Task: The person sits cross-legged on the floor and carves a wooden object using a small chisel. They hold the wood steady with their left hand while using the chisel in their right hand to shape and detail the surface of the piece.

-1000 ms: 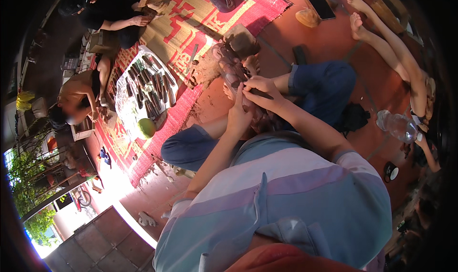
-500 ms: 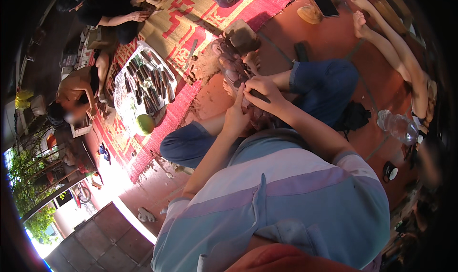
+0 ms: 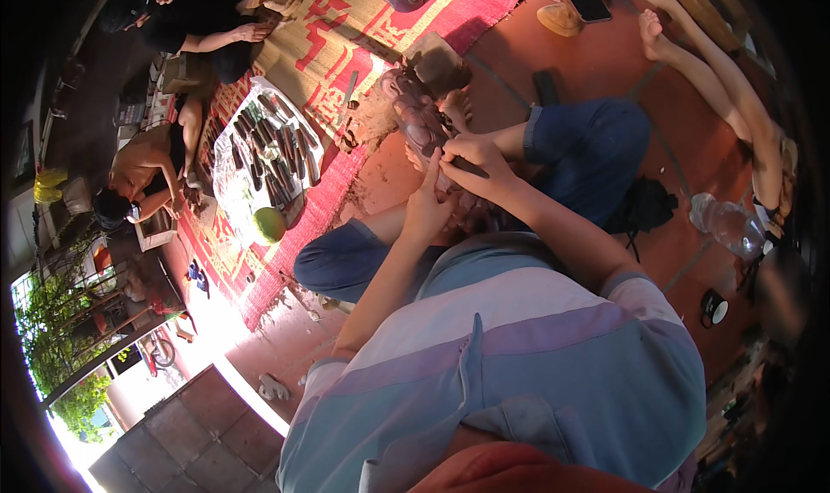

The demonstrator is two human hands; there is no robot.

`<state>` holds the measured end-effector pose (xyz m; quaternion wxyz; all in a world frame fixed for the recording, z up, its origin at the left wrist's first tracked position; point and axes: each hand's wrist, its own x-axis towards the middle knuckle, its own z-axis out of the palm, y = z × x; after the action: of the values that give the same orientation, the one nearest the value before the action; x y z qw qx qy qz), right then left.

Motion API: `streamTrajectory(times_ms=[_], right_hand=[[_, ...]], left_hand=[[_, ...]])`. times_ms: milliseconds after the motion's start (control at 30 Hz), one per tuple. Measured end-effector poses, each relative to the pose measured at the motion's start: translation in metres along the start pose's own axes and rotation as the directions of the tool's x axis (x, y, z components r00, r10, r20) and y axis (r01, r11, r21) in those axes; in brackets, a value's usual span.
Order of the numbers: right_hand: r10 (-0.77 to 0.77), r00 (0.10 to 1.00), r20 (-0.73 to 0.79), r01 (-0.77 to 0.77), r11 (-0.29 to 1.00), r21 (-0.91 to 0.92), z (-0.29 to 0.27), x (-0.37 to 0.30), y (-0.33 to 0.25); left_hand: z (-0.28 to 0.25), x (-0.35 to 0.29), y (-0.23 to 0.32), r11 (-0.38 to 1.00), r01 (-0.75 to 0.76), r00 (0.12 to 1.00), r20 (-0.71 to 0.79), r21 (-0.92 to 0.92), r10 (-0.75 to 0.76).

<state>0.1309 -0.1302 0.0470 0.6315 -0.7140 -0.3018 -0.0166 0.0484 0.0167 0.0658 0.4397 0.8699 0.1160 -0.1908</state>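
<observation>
Between bent, denim-clad legs [image 3: 596, 139] — a brown carved figure [image 3: 418, 117] | right hand [image 3: 486, 161]: fingers gripping a slim dark tool [image 3: 468, 167] | left hand [image 3: 428, 209]: against the figure — cannot tell whether its fingers grip

From my end, the carved figure [image 3: 420, 128] looks like smooth, glossy wood; I make out a matt woven mat [image 3: 324, 80], denim trousers [image 3: 598, 140], a shiny plastic bottle [image 3: 726, 224] and smooth floor tiles [image 3: 596, 71].

No readable lettering, labels, brands, numbers or signs anywhere in the head view.
</observation>
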Motion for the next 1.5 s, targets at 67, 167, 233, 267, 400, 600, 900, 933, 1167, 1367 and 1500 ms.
streamTrajectory(times_ms=[67,167,233,267,400,600,900,933,1167,1367,1500], right_hand=[[0.043,0.998,-0.047,-0.039,0.997,0.074,0.001,0.002,0.0],[-0.006,0.998,-0.057,0.005,1.0,-0.006,0.004,-0.004,0.006],[-0.002,1.0,0.022,0.003,1.0,-0.028,-0.001,-0.008,0.005],[0.01,0.999,0.032,-0.01,1.0,0.004,-0.002,-0.007,0.004],[0.026,1.0,-0.003,-0.026,1.0,0.014,-0.001,-0.005,0.004],[0.025,1.0,-0.017,-0.024,0.996,0.091,-0.005,-0.002,0.001],[-0.001,0.999,-0.043,0.004,0.999,0.051,0.0,-0.003,0.0],[-0.019,0.999,-0.032,0.02,0.999,0.042,0.001,-0.007,0.003],[0.357,0.918,-0.172,-0.327,0.927,0.183,-0.043,-0.015,0.01],[0.552,0.815,-0.175,-0.392,0.748,0.535,-0.046,-0.031,0.023],[0.546,0.828,-0.126,-0.382,0.714,0.587,-0.026,-0.038,0.036]], left_hand=[[-0.008,-0.002,0.023,0.994,0.067,0.997,0.042,-0.084,-0.064],[0.001,0.001,0.019,0.989,0.058,0.998,-0.021,-0.139,-0.062],[0.008,-0.002,0.004,0.999,0.015,1.0,-0.021,-0.037,-0.016],[0.007,-0.002,0.002,0.999,0.015,1.0,-0.002,-0.046,-0.016],[0.007,0.003,0.003,0.993,0.006,0.999,-0.033,-0.117,-0.01],[0.003,-0.002,0.025,0.979,0.048,0.998,-0.021,-0.198,-0.053],[0.004,-0.005,0.028,0.981,0.072,0.996,-0.035,-0.182,-0.08],[0.006,-0.005,0.011,0.99,0.063,0.997,-0.033,-0.129,-0.068],[-0.008,0.023,0.0,0.907,-0.309,0.856,-0.331,0.288,0.397],[0.016,0.012,-0.027,0.849,-0.381,0.895,-0.082,0.366,0.438],[0.022,-0.008,-0.025,0.855,-0.505,0.862,0.021,0.121,0.506]])
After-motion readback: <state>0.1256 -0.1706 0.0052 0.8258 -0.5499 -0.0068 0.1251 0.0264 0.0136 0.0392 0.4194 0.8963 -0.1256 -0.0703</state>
